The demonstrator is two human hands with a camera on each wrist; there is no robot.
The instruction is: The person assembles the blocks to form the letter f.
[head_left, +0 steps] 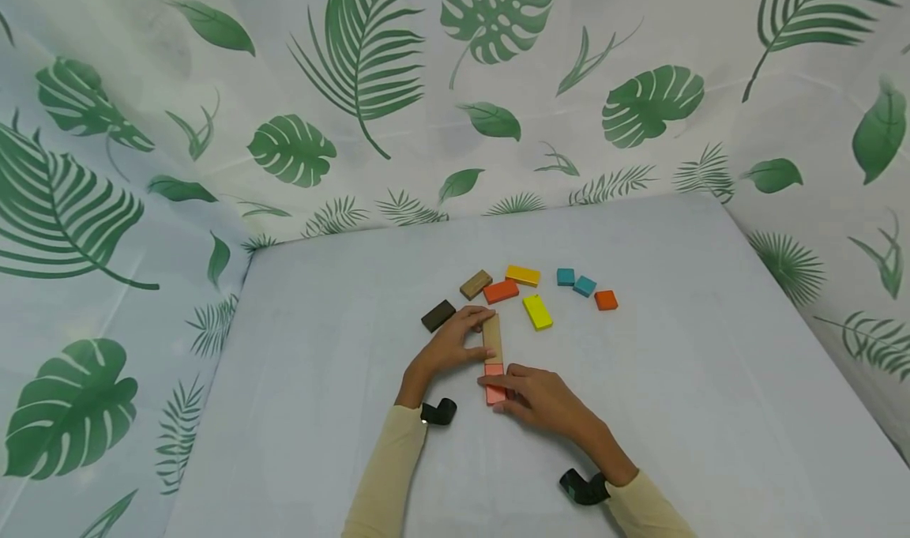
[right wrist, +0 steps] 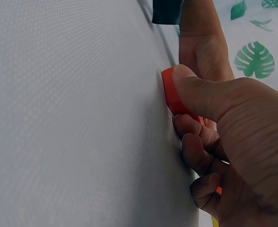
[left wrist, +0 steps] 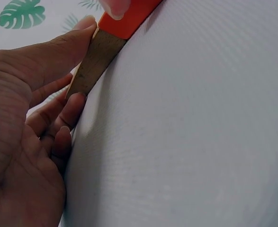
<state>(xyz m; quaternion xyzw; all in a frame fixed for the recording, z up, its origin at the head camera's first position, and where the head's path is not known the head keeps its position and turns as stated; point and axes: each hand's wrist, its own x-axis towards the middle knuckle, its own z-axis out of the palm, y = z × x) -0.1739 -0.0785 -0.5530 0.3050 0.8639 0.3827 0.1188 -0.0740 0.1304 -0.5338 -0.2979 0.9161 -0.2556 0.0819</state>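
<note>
On the white tabletop in the head view, a tan wooden block and a red block lie end to end in one line. My left hand holds the tan block at its far part, thumb on the near end and fingers at the other. With thumb and fingers my right hand grips the red block, one finger lying across its top. In the left wrist view the wooden block touches the red block. The right wrist view has my thumb pressed on the red block, its far part hidden.
Beyond the hands lie a dark brown block, a brown block, a red-orange block, an amber block and a yellow block. Farther right are two teal blocks and a small orange block. Leaf-printed cloth stands behind.
</note>
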